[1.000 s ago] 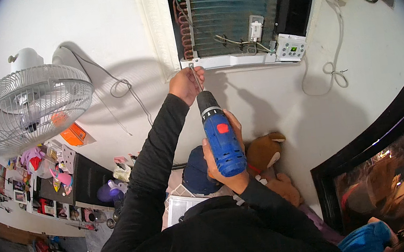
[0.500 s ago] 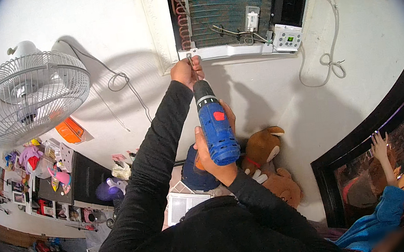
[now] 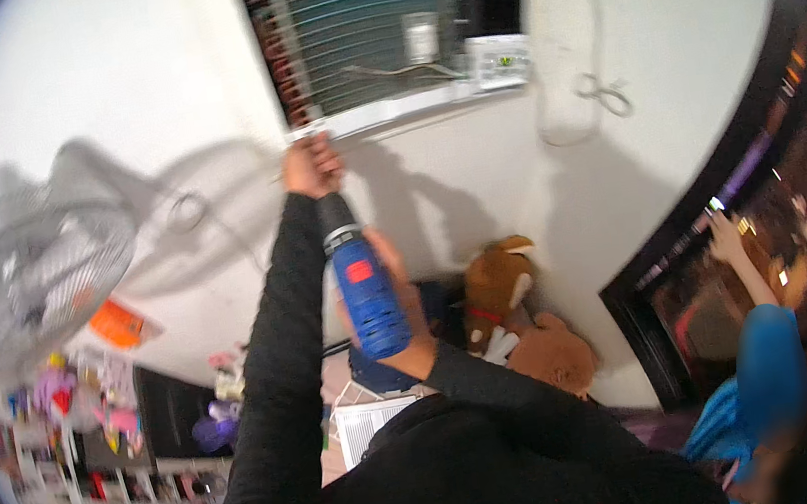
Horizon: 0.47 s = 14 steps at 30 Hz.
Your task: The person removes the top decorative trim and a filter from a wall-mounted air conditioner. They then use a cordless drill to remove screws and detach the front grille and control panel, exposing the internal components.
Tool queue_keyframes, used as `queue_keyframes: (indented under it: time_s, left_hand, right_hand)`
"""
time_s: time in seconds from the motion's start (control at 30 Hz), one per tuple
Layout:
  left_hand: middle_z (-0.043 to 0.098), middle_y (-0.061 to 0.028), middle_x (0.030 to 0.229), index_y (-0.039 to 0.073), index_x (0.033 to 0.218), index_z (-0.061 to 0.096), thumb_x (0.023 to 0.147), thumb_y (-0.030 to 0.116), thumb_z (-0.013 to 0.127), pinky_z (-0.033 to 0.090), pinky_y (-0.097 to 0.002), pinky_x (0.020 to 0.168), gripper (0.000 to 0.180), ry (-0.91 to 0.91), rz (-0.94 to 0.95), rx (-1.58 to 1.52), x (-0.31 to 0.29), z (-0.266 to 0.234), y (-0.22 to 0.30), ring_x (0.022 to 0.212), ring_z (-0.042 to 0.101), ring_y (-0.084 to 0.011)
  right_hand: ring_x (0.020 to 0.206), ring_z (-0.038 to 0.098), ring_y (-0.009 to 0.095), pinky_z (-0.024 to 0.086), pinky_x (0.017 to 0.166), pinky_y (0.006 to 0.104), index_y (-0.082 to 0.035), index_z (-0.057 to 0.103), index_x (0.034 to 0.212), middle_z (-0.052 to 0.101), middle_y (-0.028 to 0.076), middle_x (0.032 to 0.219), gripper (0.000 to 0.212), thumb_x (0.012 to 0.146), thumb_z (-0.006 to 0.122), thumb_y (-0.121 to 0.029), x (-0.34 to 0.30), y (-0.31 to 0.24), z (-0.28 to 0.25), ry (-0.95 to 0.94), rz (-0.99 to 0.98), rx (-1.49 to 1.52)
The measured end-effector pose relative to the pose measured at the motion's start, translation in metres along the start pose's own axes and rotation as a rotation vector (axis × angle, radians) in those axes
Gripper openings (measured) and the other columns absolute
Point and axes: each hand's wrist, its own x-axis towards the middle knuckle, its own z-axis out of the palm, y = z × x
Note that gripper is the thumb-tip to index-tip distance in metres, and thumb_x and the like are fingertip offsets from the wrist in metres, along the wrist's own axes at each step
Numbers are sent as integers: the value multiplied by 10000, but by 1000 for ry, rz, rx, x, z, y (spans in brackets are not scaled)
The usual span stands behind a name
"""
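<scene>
My right hand [image 3: 408,304] grips a blue cordless drill [image 3: 373,306] with a red patch on its back and a black chuck pointing up and away. Just beyond the chuck, my left hand [image 3: 312,166] is closed with its fingers bunched together; what they pinch is too blurred to make out. That hand is at the lower left corner of a wall air conditioner with its front off, by its white bottom strip [image 3: 396,109]. Metal fins [image 3: 376,29] show inside the unit, and a white control panel [image 3: 499,62] sits at the strip's right end.
A wall fan [image 3: 37,262] hangs at the left above cluttered shelves [image 3: 150,485]. Below the drill are a white slatted panel [image 3: 370,427] and plush toys [image 3: 498,286]. At right, another person's blue sleeve [image 3: 769,358] and raised hand [image 3: 724,238] are near a dark-framed window [image 3: 651,337].
The view has swung and blurred, so the air conditioner, drill and both hands appear farther left. My right hand still grips the drill, and my left remains closed at the unit's corner.
</scene>
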Motion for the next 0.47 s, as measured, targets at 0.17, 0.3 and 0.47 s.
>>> queue_keyframes:
  time_s: [0.17,0.3,0.47]
  left_hand:
    - [398,68,669,16,981,545,1074,200,439,303,-204,439,233,-38,-33,29,-4,3,3,505,346,-37]
    - [474,28,756,8,969,537,1086,181,412,365,-229,495,243,-39,-93,-136,0,3,9,568,420,-68]
    - [496,13,774,-25,1017,552,1084,128,393,396,-230,528,230,-100,-56,-94,-5,1,13,599,451,-77]
  right_hand:
    - [1120,685,477,568,916,478,-174,149,1662,589,253,1445,956,909,735,-245,1,2,-9,-67,41,-13]
    - [1054,692,494,576,869,494,-165,142,1662,615,274,1387,1035,850,784,-217,0,4,-15,-75,-47,-65]
    - [1076,692,485,588,861,496,-158,163,1657,625,265,1379,1077,811,825,-230,2,4,-20,-122,-15,-50]
